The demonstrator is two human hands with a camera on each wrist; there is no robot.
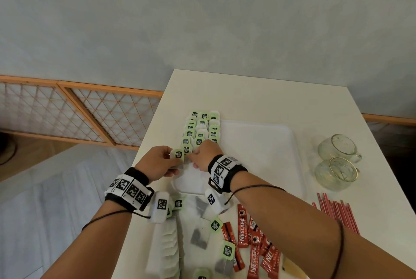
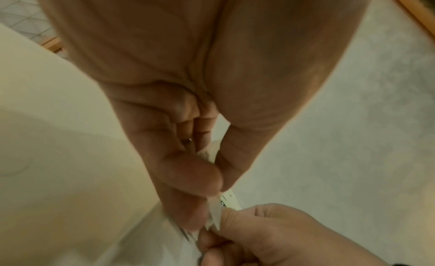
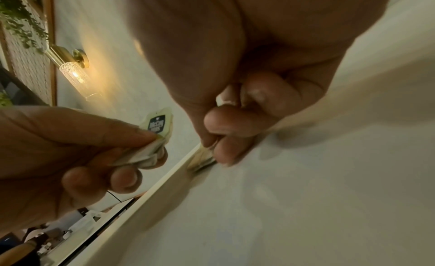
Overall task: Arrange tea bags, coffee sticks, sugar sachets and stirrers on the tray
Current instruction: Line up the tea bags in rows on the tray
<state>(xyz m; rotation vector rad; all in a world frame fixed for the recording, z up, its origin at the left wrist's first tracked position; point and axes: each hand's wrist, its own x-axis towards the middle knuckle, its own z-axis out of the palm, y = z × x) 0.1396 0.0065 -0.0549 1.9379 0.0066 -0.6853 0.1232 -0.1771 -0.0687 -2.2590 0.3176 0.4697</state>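
A white tray (image 1: 265, 143) lies on the white table (image 1: 247, 96). Rows of tea bags with green tags (image 1: 201, 128) fill its left side. My left hand (image 1: 174, 165) grips a small stack of tea bags (image 3: 147, 155); the green tag (image 1: 178, 155) of the top one sticks up. My right hand (image 1: 194, 158) is just right of it, low over the tray at the near end of the rows. It pinches a single tea bag (image 3: 203, 158) between thumb and fingers. In the left wrist view my left hand (image 2: 215, 201) and right hand (image 2: 270, 232) meet at the thin bags.
Loose tea bags (image 1: 200, 236) and red coffee sticks (image 1: 254, 245) lie on the table near me. Red stirrers (image 1: 337, 213) lie at the right, and two glass cups (image 1: 337, 161) stand beyond them. The table's left edge runs close to my left wrist.
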